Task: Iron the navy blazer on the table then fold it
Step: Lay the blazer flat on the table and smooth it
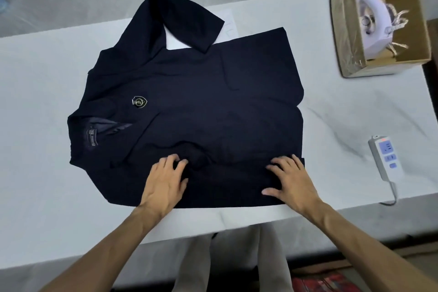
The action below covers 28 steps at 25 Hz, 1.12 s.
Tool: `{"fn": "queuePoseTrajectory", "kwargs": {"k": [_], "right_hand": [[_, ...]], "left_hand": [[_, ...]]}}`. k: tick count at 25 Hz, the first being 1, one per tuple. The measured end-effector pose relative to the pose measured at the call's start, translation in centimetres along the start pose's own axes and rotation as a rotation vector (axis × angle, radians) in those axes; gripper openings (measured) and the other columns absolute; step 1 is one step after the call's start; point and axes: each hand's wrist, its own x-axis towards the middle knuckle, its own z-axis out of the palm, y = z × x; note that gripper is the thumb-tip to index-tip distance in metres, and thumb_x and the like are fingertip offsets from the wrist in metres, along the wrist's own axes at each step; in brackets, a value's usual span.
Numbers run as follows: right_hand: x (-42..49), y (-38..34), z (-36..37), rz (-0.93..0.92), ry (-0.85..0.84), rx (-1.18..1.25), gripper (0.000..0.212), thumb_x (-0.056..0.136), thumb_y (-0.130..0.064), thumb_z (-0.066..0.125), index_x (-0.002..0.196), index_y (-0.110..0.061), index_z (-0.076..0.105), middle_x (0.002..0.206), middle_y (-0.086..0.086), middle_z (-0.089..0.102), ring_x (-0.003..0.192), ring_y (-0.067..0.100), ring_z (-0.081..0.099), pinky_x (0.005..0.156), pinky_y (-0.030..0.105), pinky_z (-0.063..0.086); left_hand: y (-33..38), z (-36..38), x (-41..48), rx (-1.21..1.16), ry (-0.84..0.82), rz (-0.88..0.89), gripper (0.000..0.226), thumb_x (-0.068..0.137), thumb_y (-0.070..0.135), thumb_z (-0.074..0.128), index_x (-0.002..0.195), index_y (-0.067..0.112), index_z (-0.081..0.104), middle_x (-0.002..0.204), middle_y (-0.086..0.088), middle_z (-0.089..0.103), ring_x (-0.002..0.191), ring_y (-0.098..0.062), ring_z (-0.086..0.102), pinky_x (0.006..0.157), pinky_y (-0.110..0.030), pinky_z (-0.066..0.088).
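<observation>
Two bare hands rest on the dark navy cloth blazer (213, 106). It lies flat in the middle of the white stone-look bench (42, 102), with its collar to the left and its bottom edge to the right. The left hand (163, 182) has its fingers (175, 161) spread and a little bent, pressing on a bump of cloth near the front. The right hand (291, 180) lies flat with straight fingers and holds nothing. I think the ironing is done or on hold, because the white and pale purple iron (376, 23) sits in the brown cardboard box (346, 31) at the far right corner, well apart from the blazer. The folding looks only just begun. The near side seems turned in, and the far sleeve (187, 21) is bent back on itself but not yet laid over the body. Some wrinkles show by the left hand. Lots of bare bench lies to the left and behind. The blazer's near edge is close to the bench's front edge, so room is tight there. On the right a white power strip (385, 159) lies near the blazer, so a fold that way should watch for it.
</observation>
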Motion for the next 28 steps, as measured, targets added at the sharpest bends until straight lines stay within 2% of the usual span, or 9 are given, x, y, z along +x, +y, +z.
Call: {"fn": "queuePoseTrajectory", "kwargs": {"k": [3,6,10,13,15,18,21,25,28], "right_hand": [[1.8,-2.5,-0.2,-0.032,-0.188,-0.112,0.056,0.077,-0.046,0.075,0.119,-0.015,0.056,0.112,0.001,0.060,0.109,0.021,0.056,0.112,0.034,0.029],[3.1,-5.8,-2.2,0.036,-0.362,-0.119,0.038,0.091,-0.027,0.055,0.125,-0.016,0.047,0.109,0.005,0.066,0.099,0.027,0.062,0.087,0.033,0.045],[-0.6,-11.6,-4.0,0.012,-0.664,0.472,0.014,0.085,-0.022,0.055,0.091,-0.027,0.066,0.075,-0.002,0.066,0.067,0.013,0.060,0.063,0.026,0.046],[-1.9,-11.1,-3.0,-0.172,-1.098,0.283,0.011,0.085,-0.027,0.060,0.094,-0.031,0.065,0.095,-0.004,0.064,0.084,0.016,0.060,0.073,0.031,0.050],[-0.7,-7.8,-1.3,-0.018,-0.711,0.343,0.019,0.086,-0.030,0.065,0.105,-0.031,0.065,0.102,-0.008,0.062,0.096,0.018,0.059,0.083,0.031,0.048],[1.3,-1.7,-0.8,0.611,0.164,0.382,0.049,0.081,-0.034,0.076,0.121,-0.015,0.054,0.121,0.010,0.053,0.110,0.030,0.048,0.089,0.038,0.043],[1.3,0.6,0.5,1.102,0.028,0.604,0.075,0.078,-0.048,0.075,0.128,-0.005,0.041,0.124,0.019,0.051,0.112,0.040,0.049,0.093,0.050,0.046],[0.7,-0.3,1.6,1.098,-0.049,0.963,0.038,0.084,-0.044,0.070,0.093,-0.008,0.059,0.099,0.006,0.064,0.089,0.028,0.059,0.085,0.042,0.050],[0.9,0.3,0.2,0.962,0.027,1.078,0.024,0.086,-0.030,0.070,0.089,-0.007,0.062,0.098,0.009,0.069,0.087,0.027,0.063,0.078,0.037,0.051]], "left_hand": [[-0.4,-0.4,-1.1,-0.162,-0.077,-0.450,0.044,0.090,0.039,0.068,0.123,0.013,0.054,0.116,-0.013,0.054,0.101,-0.029,0.053,0.084,-0.041,0.047],[-0.6,-0.7,-2.1,-0.361,-0.054,-0.921,0.066,0.086,0.043,0.073,0.131,0.004,0.042,0.132,-0.024,0.045,0.117,-0.044,0.046,0.094,-0.053,0.043],[-1.6,1.4,-3.3,-1.098,0.043,-1.437,0.107,0.074,0.053,0.079,0.151,0.003,0.024,0.151,-0.028,0.033,0.132,-0.049,0.041,0.107,-0.055,0.039],[-1.5,2.0,-4.3,-1.596,0.174,-1.482,0.056,0.089,0.034,0.070,0.129,-0.002,0.054,0.137,-0.018,0.057,0.112,-0.030,0.062,0.090,-0.035,0.049],[-1.6,2.4,-4.2,-1.597,0.286,-1.592,0.020,0.098,0.012,0.054,0.112,0.002,0.063,0.135,-0.012,0.059,0.100,-0.021,0.062,0.083,-0.024,0.044],[-1.7,3.5,-4.3,-1.621,0.382,-1.559,0.047,0.091,0.023,0.065,0.134,0.008,0.054,0.134,-0.008,0.060,0.112,-0.023,0.062,0.087,-0.030,0.047],[-0.7,3.9,-3.6,-1.776,0.365,-1.452,0.066,0.081,0.046,0.076,0.132,0.009,0.057,0.122,-0.007,0.066,0.105,-0.024,0.068,0.077,-0.034,0.057],[0.6,2.9,-2.1,-1.711,0.410,-1.563,0.008,0.094,0.015,0.066,0.098,0.008,0.064,0.113,-0.004,0.067,0.099,-0.023,0.065,0.074,-0.032,0.053],[1.2,2.4,-3.1,-1.648,0.641,-1.595,0.010,0.087,0.011,0.057,0.078,0.015,0.057,0.093,0.002,0.067,0.084,-0.020,0.063,0.070,-0.031,0.051]]}}
